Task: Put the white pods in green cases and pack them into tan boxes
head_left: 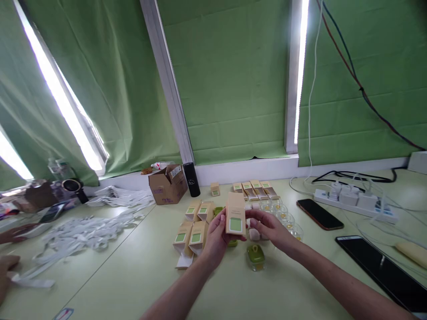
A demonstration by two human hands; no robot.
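My left hand grips a small tan cardboard box with a green label, tilted upright above the table. My right hand is at the box's right side, its fingers bent against the edge; part of its grip is hidden. Just below the hands stands a clear jar with a green lid. Small white pieces lie behind the right fingers. Several similar tan boxes stand left of my left hand, and more tan boxes stand in a row behind. Clear round containers are grouped beyond my right hand.
On the right are a phone, a black tablet and a power strip with cables. An open carton and a black bottle stand at the back. White strips and another person's hand are at left.
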